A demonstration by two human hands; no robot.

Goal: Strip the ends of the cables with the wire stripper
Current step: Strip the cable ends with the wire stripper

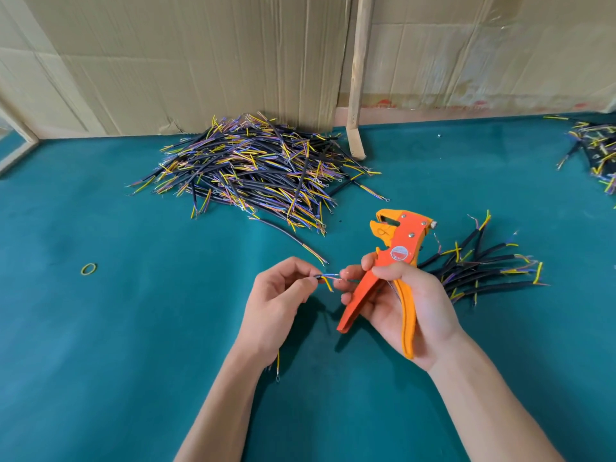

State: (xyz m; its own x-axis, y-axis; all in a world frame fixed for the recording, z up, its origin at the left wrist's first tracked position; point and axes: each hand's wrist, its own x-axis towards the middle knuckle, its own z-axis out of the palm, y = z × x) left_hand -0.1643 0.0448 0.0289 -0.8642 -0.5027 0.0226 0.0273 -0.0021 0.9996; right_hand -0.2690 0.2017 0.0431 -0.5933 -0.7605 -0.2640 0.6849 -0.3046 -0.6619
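Observation:
My left hand [278,300] pinches a short black cable [325,279] near its end, where thin blue and yellow wires stick out to the right. The cable's other end hangs below that wrist with a ring terminal. My right hand [405,303] grips the orange wire stripper [395,258] by its handles, jaws pointing up and away. The right fingertips also touch the blue wire's tip. A big pile of cables [256,170] lies at the back centre. A smaller bunch of cables [483,265] lies just right of the stripper.
The green table [133,345] carries a yellow rubber band [89,269] at the left and one loose cable [293,240] in front of the big pile. Another cable heap [596,155] sits at the far right edge. Cardboard sheets [200,61] and a wooden stick [358,78] stand behind.

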